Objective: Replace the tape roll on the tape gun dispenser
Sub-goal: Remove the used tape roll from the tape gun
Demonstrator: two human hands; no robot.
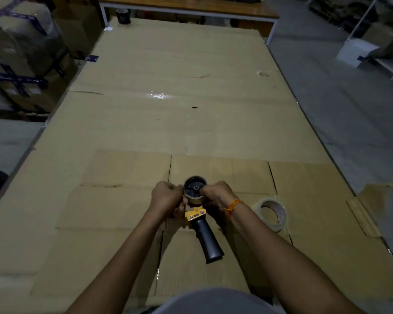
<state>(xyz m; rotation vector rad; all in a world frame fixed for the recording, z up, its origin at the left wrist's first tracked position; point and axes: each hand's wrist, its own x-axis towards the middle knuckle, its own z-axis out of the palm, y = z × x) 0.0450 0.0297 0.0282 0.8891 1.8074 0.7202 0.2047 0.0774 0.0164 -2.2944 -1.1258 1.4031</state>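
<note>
The tape gun dispenser (201,219) has a yellow body and a black handle that points toward me. It lies on flattened cardboard near the front. A nearly used-up tape roll (194,191) sits on its black hub, open side up. My left hand (166,197) is closed against the left side of the roll and the gun's frame. My right hand (217,196) grips the right side of the roll, an orange thread around its wrist. A full roll of clear tape (271,214) lies flat on the cardboard just right of my right forearm.
Flattened cardboard sheets (168,105) cover a long table. A dark tape roll (123,16) stands at the far left corner. Wrapped boxes (21,60) are stacked to the left. A wooden desk (191,6) is beyond, white shelving (377,41) at the right.
</note>
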